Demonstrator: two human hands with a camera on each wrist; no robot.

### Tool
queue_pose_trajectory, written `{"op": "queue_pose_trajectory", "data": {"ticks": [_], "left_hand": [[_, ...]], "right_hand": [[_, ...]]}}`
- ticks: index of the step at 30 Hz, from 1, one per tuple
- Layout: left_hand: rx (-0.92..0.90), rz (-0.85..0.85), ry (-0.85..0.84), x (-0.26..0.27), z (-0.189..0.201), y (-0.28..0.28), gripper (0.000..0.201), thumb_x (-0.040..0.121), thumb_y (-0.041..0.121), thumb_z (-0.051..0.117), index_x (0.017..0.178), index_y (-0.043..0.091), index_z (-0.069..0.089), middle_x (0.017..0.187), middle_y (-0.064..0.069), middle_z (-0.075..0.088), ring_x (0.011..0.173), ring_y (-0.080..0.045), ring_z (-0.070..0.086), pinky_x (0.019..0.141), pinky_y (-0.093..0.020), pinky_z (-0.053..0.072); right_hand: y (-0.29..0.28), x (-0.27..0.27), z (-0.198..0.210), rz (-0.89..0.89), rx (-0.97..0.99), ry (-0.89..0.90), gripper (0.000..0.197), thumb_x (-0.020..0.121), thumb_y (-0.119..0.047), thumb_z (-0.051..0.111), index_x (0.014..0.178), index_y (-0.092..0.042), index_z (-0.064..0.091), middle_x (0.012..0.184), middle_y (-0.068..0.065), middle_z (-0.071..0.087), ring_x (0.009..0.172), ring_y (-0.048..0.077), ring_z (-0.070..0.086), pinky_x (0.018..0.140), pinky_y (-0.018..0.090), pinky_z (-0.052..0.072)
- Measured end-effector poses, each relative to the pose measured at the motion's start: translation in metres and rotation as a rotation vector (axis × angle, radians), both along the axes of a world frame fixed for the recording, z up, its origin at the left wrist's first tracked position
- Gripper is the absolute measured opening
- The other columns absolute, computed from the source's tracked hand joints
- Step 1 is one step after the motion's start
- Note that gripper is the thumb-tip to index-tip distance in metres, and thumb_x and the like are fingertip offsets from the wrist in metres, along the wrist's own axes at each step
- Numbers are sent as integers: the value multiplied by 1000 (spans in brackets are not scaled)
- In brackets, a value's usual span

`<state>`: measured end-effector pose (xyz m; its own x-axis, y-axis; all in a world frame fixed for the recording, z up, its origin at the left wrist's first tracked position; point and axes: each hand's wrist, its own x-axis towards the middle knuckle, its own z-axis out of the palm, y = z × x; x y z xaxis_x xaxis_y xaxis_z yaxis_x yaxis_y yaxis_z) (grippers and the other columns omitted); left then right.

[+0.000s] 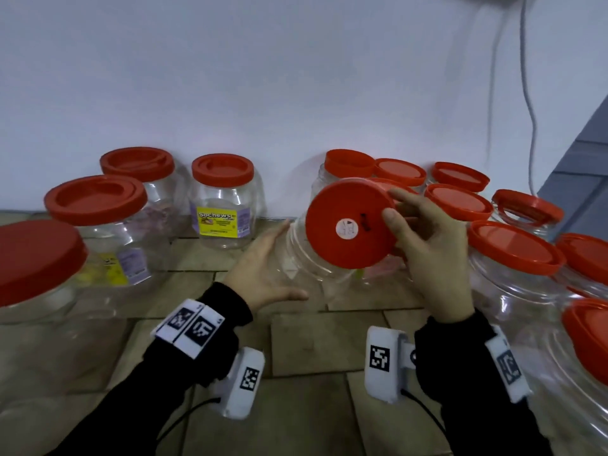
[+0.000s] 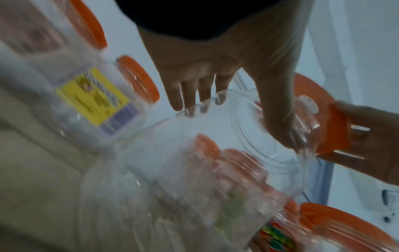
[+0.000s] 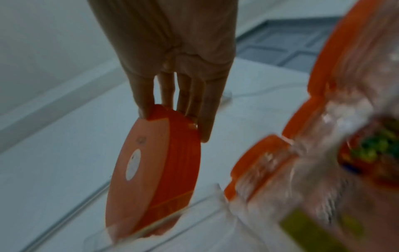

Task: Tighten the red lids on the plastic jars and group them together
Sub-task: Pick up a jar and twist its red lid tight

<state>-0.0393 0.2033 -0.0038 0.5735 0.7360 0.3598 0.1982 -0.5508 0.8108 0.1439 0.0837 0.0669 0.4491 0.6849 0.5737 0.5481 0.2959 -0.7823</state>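
Observation:
A clear plastic jar (image 1: 306,268) is tilted so that its red lid (image 1: 342,232), marked with a round white sticker, faces me. My left hand (image 1: 289,258) cups the jar's left side, fingers up behind the body and thumb stretched beneath it. In the left wrist view the left hand (image 2: 237,126) spans the jar (image 2: 215,136), fingers behind and thumb across the front. My right hand (image 1: 393,205) grips the lid's right rim. In the right wrist view the right hand (image 3: 172,122) pinches the top edge of the lid (image 3: 155,162).
Red-lidded jars stand at the left, one with a yellow Sochews label (image 1: 218,222) and a large one (image 1: 36,255) at the edge. Several more crowd the right side (image 1: 513,255). A white wall lies close behind, with a cable (image 1: 529,93). Tiled surface (image 1: 312,350) shows between my arms.

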Motion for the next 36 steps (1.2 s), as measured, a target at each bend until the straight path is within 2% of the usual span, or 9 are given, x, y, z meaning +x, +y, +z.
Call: {"op": "queue_pose_trajectory", "data": {"ticks": [2, 6, 11, 13, 18, 22, 27, 30, 36], "left_hand": [[61, 15, 57, -17, 4, 7, 116, 33, 58, 73, 135, 28, 25, 137, 9, 33, 130, -10, 31, 110, -30, 26], [178, 55, 131, -42, 15, 8, 113, 35, 62, 66, 133, 31, 19, 138, 13, 27, 133, -11, 27, 108, -21, 19], [180, 96, 225, -51, 9, 7, 122, 36, 74, 61, 140, 31, 14, 147, 2, 29, 135, -16, 28, 110, -42, 26], [202, 112, 273, -51, 5, 6, 119, 41, 77, 57, 140, 35, 8, 149, 4, 24, 136, -15, 25, 111, -42, 22], [261, 140, 386, -49, 1, 6, 122, 39, 81, 50, 138, 37, -6, 152, 5, 16, 137, -16, 20, 111, -42, 20], [321, 154, 452, -46, -3, 11, 124, 40, 81, 47, 139, 34, -9, 153, 5, 11, 139, -15, 16, 111, -42, 22], [357, 198, 440, -41, -8, 8, 119, 42, 77, 46, 142, 28, 6, 151, 8, 16, 139, -13, 16, 109, -40, 17], [390, 242, 381, -36, -10, 7, 115, 44, 75, 45, 141, 19, 19, 147, 0, 30, 134, -22, 29, 105, -41, 23], [348, 213, 388, -38, -6, 7, 115, 42, 77, 43, 141, 25, 17, 149, 5, 25, 137, -17, 23, 106, -35, 16]], "right_hand": [[18, 1, -11, 58, -114, 136, 27, 89, -26, 58, 116, -24, 61, 104, -10, 65, 99, 8, 62, 77, 36, 58], [45, -6, -35, 202, -315, 391, 19, 95, -20, 47, 107, -17, 61, 92, -4, 63, 80, 11, 62, 54, 28, 57], [68, -16, -61, 258, -412, 414, 25, 98, -20, 41, 107, -8, 62, 84, 2, 60, 65, 11, 59, 41, 26, 49], [72, -17, -64, 250, -405, 388, 26, 98, -19, 41, 106, -7, 62, 80, 0, 60, 63, 8, 58, 42, 24, 47], [79, -7, -67, 210, -420, 196, 23, 97, -16, 42, 98, -15, 65, 81, -7, 61, 76, 8, 55, 71, 29, 46], [78, -5, -63, 213, -434, 84, 22, 96, -14, 43, 100, -19, 64, 75, -15, 58, 66, -2, 51, 60, 19, 38], [76, -10, -63, 200, -412, 80, 17, 95, -13, 46, 96, -17, 63, 85, -1, 65, 77, 21, 62, 68, 40, 52], [80, -14, -69, 97, -366, 29, 19, 96, -11, 44, 97, -12, 63, 88, 0, 63, 79, 16, 57, 66, 21, 44], [90, -13, -78, -9, -331, 20, 21, 95, -8, 42, 100, -7, 63, 92, -1, 61, 85, 11, 54, 60, 2, 36]]}}
